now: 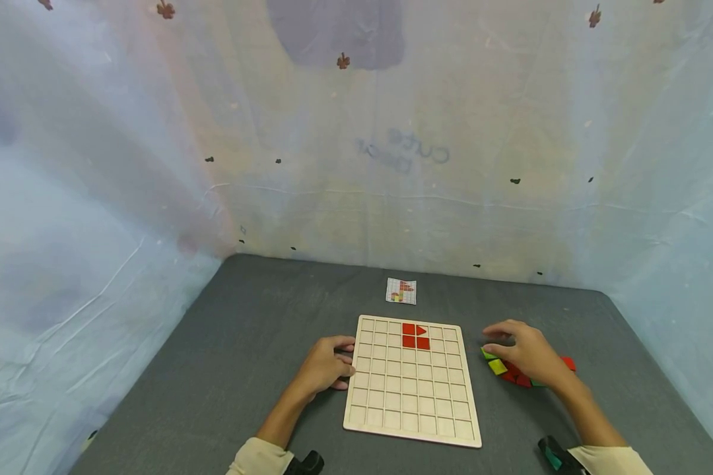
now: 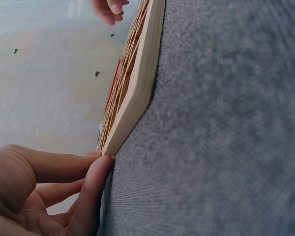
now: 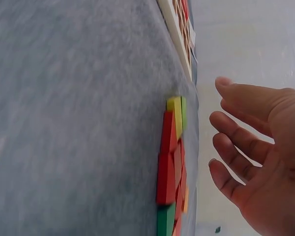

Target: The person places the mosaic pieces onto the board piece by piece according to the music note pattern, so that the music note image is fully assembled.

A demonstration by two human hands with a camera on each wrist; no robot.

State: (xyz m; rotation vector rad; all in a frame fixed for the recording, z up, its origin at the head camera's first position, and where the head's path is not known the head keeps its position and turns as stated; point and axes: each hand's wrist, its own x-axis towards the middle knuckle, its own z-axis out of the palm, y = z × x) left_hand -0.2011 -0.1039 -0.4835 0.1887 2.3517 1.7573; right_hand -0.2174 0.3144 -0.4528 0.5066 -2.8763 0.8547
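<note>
A wooden grid board [image 1: 410, 389] lies on the grey table, with several red tiles [image 1: 416, 338] in its upper cells, one of them a triangle. My left hand [image 1: 325, 367] is at the board's left edge; in the left wrist view its thumb and a fingertip [image 2: 106, 164] pinch the rim. Over on the right, my right hand [image 1: 525, 353] hovers above a cluster of coloured blocks, its fingers loosely bent and nothing between them. In the right wrist view the cluster shows red blocks [image 3: 167, 179], a yellow block [image 3: 174, 110] and a green block [image 3: 164, 220]. The hand partly hides the cluster in the head view.
Beyond the board lies a small printed card [image 1: 401, 291] with a coloured grid pattern. Pale sheeting [image 1: 356, 218] hangs behind and at both sides of the table [image 1: 261, 316].
</note>
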